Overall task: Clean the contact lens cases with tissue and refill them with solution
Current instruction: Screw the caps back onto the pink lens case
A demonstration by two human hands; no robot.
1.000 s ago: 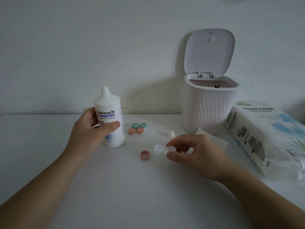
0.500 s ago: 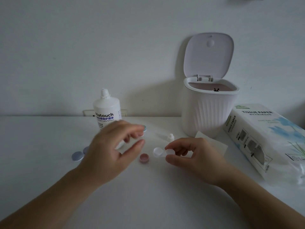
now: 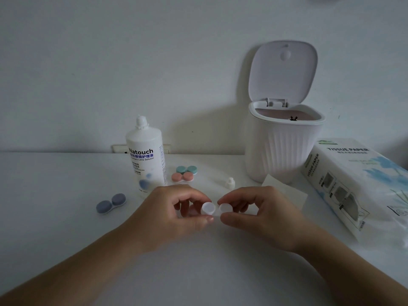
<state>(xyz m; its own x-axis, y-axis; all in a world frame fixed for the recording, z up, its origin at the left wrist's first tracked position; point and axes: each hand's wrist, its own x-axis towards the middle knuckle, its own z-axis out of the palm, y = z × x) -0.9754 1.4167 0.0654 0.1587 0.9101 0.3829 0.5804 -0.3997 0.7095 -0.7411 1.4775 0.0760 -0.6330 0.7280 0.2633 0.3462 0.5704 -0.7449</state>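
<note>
The clear contact lens case sits in the middle of the tabletop, pinched at its left cup by the left hand and at its right cup by the right hand, fingers curled round it. Toward the left edge lies a grey-blue case. The solution bottle stands uncapped near the back edge, with a teal case and a pink case just beside it, then a small white cap. Further right, an open-lidded bin, a loose tissue and the tissue pack.
</note>
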